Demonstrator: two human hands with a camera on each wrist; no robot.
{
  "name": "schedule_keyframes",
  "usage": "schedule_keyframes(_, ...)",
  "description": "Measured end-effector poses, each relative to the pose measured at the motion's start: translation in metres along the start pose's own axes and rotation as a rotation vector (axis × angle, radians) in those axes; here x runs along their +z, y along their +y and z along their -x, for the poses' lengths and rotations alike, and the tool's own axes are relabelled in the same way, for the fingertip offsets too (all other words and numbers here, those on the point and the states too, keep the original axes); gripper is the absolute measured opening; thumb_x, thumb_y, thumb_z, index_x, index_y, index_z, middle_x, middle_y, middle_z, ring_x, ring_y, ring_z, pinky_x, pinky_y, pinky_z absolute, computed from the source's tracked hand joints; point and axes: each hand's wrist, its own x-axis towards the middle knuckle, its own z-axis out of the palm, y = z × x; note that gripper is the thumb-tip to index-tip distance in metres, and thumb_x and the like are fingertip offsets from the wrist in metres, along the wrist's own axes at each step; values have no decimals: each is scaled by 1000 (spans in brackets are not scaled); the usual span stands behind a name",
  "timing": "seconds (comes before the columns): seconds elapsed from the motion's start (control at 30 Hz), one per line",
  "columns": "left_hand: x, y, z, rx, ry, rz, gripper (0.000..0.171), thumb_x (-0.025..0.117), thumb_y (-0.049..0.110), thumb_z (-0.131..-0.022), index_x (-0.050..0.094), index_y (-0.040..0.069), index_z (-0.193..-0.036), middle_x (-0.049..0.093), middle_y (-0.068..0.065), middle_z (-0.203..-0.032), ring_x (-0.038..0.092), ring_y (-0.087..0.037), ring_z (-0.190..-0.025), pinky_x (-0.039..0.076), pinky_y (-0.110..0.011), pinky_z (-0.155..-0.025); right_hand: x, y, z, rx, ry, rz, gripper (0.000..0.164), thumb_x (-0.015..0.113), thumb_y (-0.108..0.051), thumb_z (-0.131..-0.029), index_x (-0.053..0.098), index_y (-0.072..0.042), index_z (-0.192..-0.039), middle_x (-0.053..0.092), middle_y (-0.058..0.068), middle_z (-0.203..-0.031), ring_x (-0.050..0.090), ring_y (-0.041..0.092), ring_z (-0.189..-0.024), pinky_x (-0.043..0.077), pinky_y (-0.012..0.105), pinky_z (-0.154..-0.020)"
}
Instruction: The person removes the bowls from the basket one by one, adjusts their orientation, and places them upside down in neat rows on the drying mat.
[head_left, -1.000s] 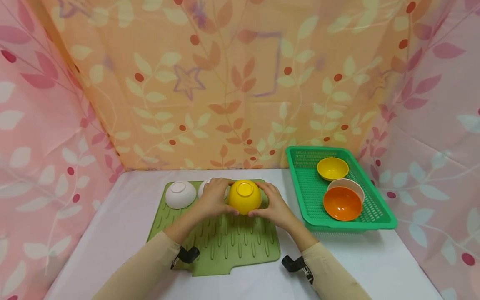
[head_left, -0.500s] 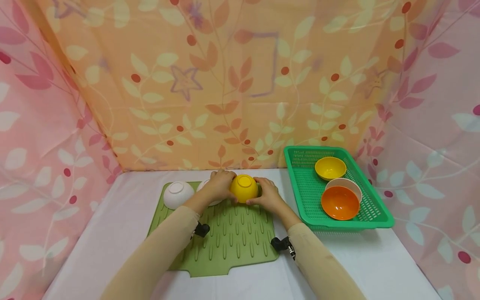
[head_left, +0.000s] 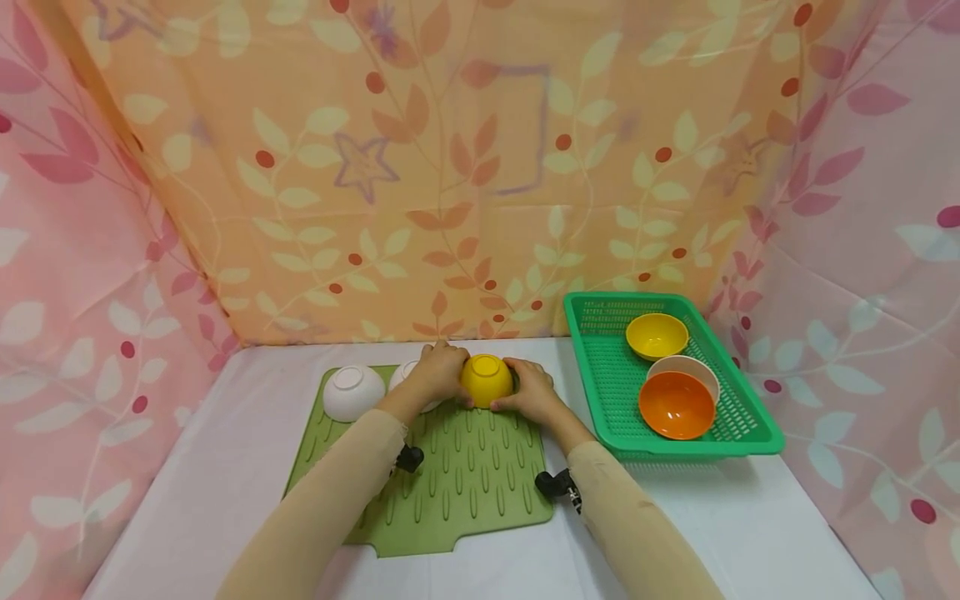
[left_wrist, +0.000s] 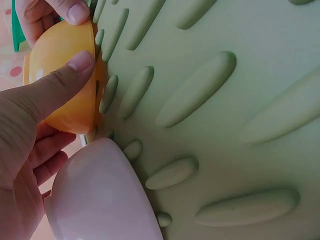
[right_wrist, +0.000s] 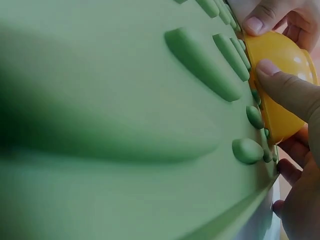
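An upside-down yellow bowl (head_left: 487, 383) sits at the back right of the green ridged drying mat (head_left: 465, 475). My left hand (head_left: 441, 372) grips its left side, the thumb low near the rim and the fingers round behind. On the opposite side my right hand (head_left: 532, 392) holds it the same way. In the left wrist view the yellow bowl (left_wrist: 62, 75) has its rim right at the mat's ridges. A white bowl (left_wrist: 102, 195) stands upside down beside it, close under my left hand, which partly hides it in the head view. Another white bowl (head_left: 354, 392) lies inverted at the mat's back left.
A green plastic basket (head_left: 600, 417) stands on the white-covered table to the right. Inside are a yellow bowl (head_left: 657, 336), an orange bowl (head_left: 677, 406) and a pale bowl (head_left: 697, 368) partly behind the orange one. Patterned cloth (head_left: 480, 167) hangs behind the table.
Both hands have carried the yellow bowl away from me and lowered it to the back of the mat, where it now rests in their grip. The head view has shifted slightly.
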Motion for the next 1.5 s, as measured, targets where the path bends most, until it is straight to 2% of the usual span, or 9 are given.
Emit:
schedule_keyframes(0.3,0,1,-1,4,-8,-30,77,93,58,-65,67,12,-122,70,-3,-118,52,-29,-113,35,-51,-98,-1,0,0,7,9,31,96,93,-44,-73,48,-12,-151,52,9,-152,39,34,-143,21,60,-118)
schedule_keyframes(0.53,-8,4,0,-2,-1,28,87,86,57,-76,59,9,-142,61,-9,-143,45,-36,-136,31,-60,-111,0,-1,2,11,9,42,96,92,-44,-73,47,-11,-152,53,9,-152,41,35,-142,22,61,-116)
schedule_keyframes(0.63,-11,5,-3,32,27,74,78,80,57,-83,59,11,-143,58,-7,-146,41,-36,-143,28,-63,-114,-1,-3,5,22,0,47,97,92,-43,-75,45,-11,-154,50,10,-154,41,35,-143,23,62,-115)
schedule_keyframes(0.8,-11,7,-7,89,57,151,56,75,47,-92,65,14,-136,63,-5,-140,43,-32,-143,28,-64,-114,-3,-17,12,52,-9,37,105,92,-41,-75,36,-8,-158,43,15,-158,36,38,-145,24,63,-114)
schedule_keyframes(1.0,-7,6,-9,103,78,180,45,77,41,-92,70,16,-130,64,-3,-139,45,-29,-142,30,-60,-113,-12,-38,30,23,0,71,104,91,-36,-77,33,-8,-159,39,16,-159,34,41,-145,27,64,-113)
schedule_keyframes(1.13,-10,4,-9,81,89,197,49,82,38,-88,70,16,-130,62,-4,-142,44,-31,-143,30,-61,-113,-33,-58,47,-58,-6,101,99,88,-35,-80,35,-8,-158,38,15,-160,32,40,-147,24,65,-116)
schedule_keyframes(1.27,-11,5,-10,54,41,220,52,82,37,-88,68,16,-133,58,-7,-147,42,-35,-143,29,-62,-111,-66,-69,70,-150,-19,131,94,87,-35,-82,38,-7,-157,40,15,-159,33,37,-148,26,63,-118)
schedule_keyframes(1.37,-9,6,-10,35,11,231,53,81,38,-89,66,17,-136,54,-7,-151,40,-36,-144,28,-61,-110,-99,-69,86,-207,-35,169,91,86,-34,-83,40,-7,-156,43,14,-158,35,37,-147,26,63,-118)
schedule_keyframes(1.5,-6,6,-12,29,13,249,54,81,38,-89,67,17,-136,52,-7,-153,37,-35,-147,25,-60,-113,-147,-58,106,-237,-68,240,88,86,-34,-84,42,-12,-156,43,11,-159,34,36,-147,24,64,-118)
